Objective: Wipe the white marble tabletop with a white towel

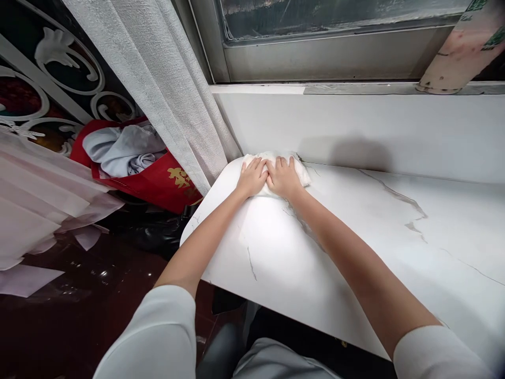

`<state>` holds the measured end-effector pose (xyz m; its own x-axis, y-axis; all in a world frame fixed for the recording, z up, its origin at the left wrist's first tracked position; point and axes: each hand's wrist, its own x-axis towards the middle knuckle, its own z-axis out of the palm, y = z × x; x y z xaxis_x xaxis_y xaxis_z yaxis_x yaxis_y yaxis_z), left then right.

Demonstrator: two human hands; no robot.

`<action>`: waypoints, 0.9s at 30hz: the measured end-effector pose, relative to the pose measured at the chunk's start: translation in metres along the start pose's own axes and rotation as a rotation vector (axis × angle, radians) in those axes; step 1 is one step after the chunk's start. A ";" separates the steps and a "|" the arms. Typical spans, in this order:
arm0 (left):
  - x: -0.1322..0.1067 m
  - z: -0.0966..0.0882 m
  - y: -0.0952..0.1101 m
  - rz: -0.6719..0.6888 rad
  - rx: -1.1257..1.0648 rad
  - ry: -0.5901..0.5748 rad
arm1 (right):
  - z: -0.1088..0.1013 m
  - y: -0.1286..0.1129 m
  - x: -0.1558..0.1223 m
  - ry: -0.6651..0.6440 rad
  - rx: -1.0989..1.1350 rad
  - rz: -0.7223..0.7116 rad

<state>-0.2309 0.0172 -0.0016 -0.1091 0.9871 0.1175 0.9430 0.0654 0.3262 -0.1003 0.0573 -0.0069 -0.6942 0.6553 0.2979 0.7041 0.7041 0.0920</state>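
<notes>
A white cloth (302,169) lies bunched at the far left corner of a white marble-patterned table (394,242), close to the wall. My left hand (251,177) and my right hand (283,177) rest side by side on top of it, palms down, fingers stretched flat and pressing the cloth onto the tabletop. The hands touch each other at the thumbs. Most of the cloth is hidden under them; only its far edge and right end show.
A grey curtain (169,89) hangs left of the table corner. A red bag (158,181) with grey fabric inside sits on the dark floor. Pale pink sheets (35,205) lie at the left. A window sill (355,88) runs above the white wall.
</notes>
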 end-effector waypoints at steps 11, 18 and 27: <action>0.032 -0.008 -0.034 0.080 -0.017 -0.029 | 0.007 -0.021 0.030 0.016 0.019 0.136; 0.022 -0.011 -0.035 0.063 0.009 -0.028 | 0.003 -0.027 0.022 0.010 0.082 0.124; -0.058 -0.028 -0.044 0.009 0.056 -0.045 | -0.010 -0.077 -0.018 0.070 0.153 0.022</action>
<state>-0.2746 -0.0473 0.0037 -0.0878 0.9931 0.0778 0.9601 0.0635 0.2725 -0.1406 -0.0113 -0.0094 -0.6626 0.6543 0.3645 0.6847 0.7264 -0.0591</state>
